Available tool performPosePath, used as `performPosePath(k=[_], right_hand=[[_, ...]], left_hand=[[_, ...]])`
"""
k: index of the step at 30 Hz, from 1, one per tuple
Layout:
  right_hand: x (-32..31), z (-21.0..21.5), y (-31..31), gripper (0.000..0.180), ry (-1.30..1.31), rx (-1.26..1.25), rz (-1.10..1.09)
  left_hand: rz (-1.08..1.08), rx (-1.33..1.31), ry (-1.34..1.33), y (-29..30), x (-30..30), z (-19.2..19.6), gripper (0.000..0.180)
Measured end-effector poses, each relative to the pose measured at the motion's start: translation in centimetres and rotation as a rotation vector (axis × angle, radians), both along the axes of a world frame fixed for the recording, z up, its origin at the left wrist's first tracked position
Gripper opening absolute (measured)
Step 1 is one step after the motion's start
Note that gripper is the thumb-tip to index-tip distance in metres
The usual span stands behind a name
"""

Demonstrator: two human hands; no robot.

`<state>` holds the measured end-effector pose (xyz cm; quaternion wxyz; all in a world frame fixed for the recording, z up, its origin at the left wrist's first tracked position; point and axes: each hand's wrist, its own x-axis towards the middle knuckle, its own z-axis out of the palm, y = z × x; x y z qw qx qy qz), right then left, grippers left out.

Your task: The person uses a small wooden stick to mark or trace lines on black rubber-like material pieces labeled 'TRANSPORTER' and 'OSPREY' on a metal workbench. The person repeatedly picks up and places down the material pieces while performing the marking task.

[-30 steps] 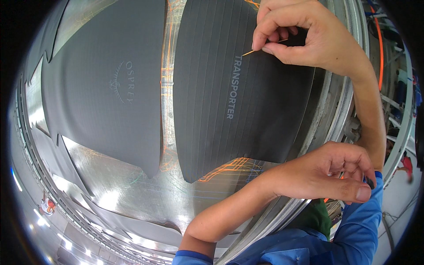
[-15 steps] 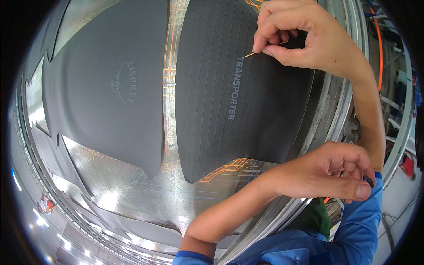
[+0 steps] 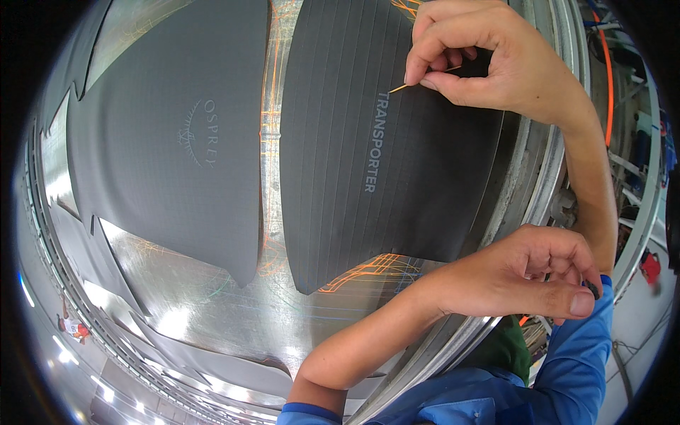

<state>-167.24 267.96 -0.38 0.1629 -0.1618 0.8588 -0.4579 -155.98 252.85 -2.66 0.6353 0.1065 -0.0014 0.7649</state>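
Observation:
My right hand (image 3: 471, 60) pinches a thin wooden toothpick (image 3: 399, 89) between thumb and fingers. Its tip meets the top end of a line of grey printed lettering (image 3: 376, 142) on a black ribbed fabric panel (image 3: 333, 156). My left hand (image 3: 535, 276) hovers off the panel's near right side, above the table edge, fingers curled. A small dark lump (image 3: 593, 289) shows at its fingertips; what it is I cannot make out. To the left lies a second dark grey panel (image 3: 156, 163) with a pale printed emblem (image 3: 190, 133).
Both panels lie on a shiny metal tabletop (image 3: 276, 319) marked with orange, blue and green lines. Metal rails (image 3: 524, 170) edge it on the right. More dark panels (image 3: 212, 358) lie farther along the left and lower side. Another person (image 3: 73, 327) is far off at lower left.
The toothpick and right hand stay nearly in place. My left hand has shifted very slightly, with more of the dark lump showing. The distant person has moved.

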Motion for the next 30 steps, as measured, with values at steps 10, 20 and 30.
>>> performPosePath(k=[10, 20, 30], right_hand=[[0.0, 0.0, 0.0, 0.012, -0.012, 0.015, -0.009], [0.0, -0.1, 0.0, 0.012, -0.013, 0.001, -0.011], [-0.1, -0.4, 0.1, 0.012, -0.003, -0.011, 0.008]], left_hand=[[0.003, 0.002, -0.015, 0.1, -0.1, 0.0, 0.040], [0.018, -0.002, 0.020, 0.0, -0.2, -0.1, 0.041], [0.004, -0.011, -0.012, 0.0, -0.2, 0.1, 0.040]])
